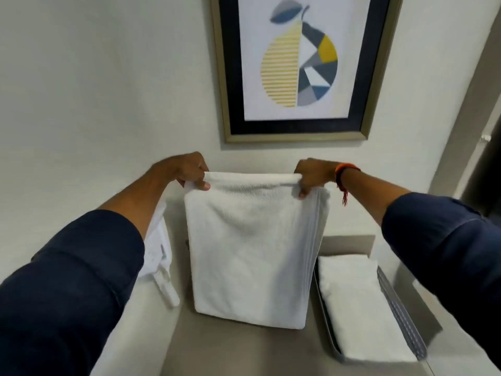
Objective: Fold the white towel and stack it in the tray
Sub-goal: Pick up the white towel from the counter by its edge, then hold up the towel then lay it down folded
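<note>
Already near right, the tray (pixel 404 318) holds one folded towel (pixel 360 305). I hold the white towel (pixel 252 253) hanging, partly folded, left hand (pixel 189 169) and right hand (pixel 311 176) pinched shut on its top corners. Another fold remains; bare counter (pixel 244 348) beneath, wall just beyond.

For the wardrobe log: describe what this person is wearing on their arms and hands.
Both arms wear dark navy long sleeves, pushed up so the forearms are bare. The left hand is bare, with no glove, ring or watch visible. The right hand is also ungloved; its wrist carries an orange-red thread band with a loose red tassel hanging below it.
</note>
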